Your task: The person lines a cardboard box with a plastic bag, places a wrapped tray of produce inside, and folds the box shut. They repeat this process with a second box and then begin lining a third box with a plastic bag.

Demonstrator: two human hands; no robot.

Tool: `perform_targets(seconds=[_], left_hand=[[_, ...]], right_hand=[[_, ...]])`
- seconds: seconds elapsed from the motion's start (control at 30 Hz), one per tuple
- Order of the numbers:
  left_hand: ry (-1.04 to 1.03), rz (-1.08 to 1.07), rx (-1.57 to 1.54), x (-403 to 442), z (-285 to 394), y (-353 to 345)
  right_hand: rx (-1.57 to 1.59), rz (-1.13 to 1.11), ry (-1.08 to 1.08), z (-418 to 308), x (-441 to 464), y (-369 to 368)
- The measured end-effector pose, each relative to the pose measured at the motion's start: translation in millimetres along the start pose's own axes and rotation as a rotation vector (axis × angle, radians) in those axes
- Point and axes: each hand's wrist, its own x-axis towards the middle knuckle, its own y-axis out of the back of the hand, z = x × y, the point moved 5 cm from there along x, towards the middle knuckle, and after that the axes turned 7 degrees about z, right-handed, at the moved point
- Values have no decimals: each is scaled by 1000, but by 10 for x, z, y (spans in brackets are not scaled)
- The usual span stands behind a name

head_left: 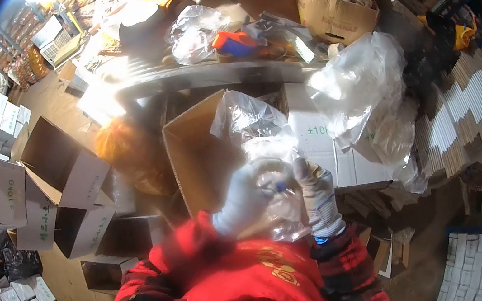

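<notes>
Head view. Left hand [241,191] gloved, blurred, fingers curved; cannot tell if pinching. Right hand [318,199] gloved, fingers bent beside the clear bag [285,207]; grip unclear too. Bag lies between both hands. Open box [186,148] beyond the left hand. Orange sack [122,143] farther left. Heaped plastic [363,75] beyond the right hand.

Before the person [271,275], a clear plastic bag [258,118] lies partly over an open brown cardboard box [188,145], flanked by a white cardboard carton [348,167] at right and a rounded orange bundle [122,144] at left, with open white cardboard boxes [85,179] farther left and stacked flat cardboard sheets [471,111] far right.
</notes>
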Motion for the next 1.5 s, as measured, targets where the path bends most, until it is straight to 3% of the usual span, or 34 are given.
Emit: perform_targets(seconds=[0.03,0.07,0.17,0.3,0.37,0.43,0.53,0.63,0.67,0.7,0.77,0.83,0.9,0.97,1.03,1.07,1.13,1.2,1.23,1.3,1.37,1.47,1.5], left_hand=[[24,55,-56,60,15,42],[213,97,-223,38,-7,60],[307,44,-70,-4,-53,99],[118,109,-110,58,-100,199],[276,247,-203,73,-112,299],[172,273,-137,95,-110,342],[169,89,-247,51,-13,115],[319,84,-17,98,-60,169],[341,291,-180,136,49,252],[163,329,-169,239,113,387],[365,219,-782,231,53,294],[-64,57,123,189,18,237],[-60,85,280,211,89,405],[-181,304,260,294,85,816],[-176,506,55,315,67,1131],[-154,556,-310,230,13,1161],[81,435,-284,86,-638,1160],[-11,68,175,42,-729,833],[110,165,32,42,-753,868],[304,413,-295,34,-691,907],[191,520,-172,198,-622,1305],[171,492,-212,170,-68,1205],[260,475,-365,150,-53,1143]], right_hand=[[1,0,-1,98,38,65],[-44,-16,-26,171,60,138],[-103,-22,8,206,47,164],[133,-69,3,248,94,194],[226,-60,43,234,116,201],[303,49,-12,249,139,258],[150,70,15,295,99,237],[-28,134,157,234,97,236],[124,148,115,194,103,328],[274,161,73,157,103,369],[241,167,133,133,75,259],[-115,42,136,284,12,71],[-251,71,331,325,55,258],[-144,101,56,384,175,439],[-90,177,103,312,191,469],[-141,124,110,281,180,414],[-130,29,110,255,145,219],[-108,-82,110,257,131,132],[-90,-193,113,230,107,58],[-492,-2,393,-59,129,340],[276,104,172,-4,306,768],[335,67,130,207,326,579],[262,-57,-13,285,190,231]])
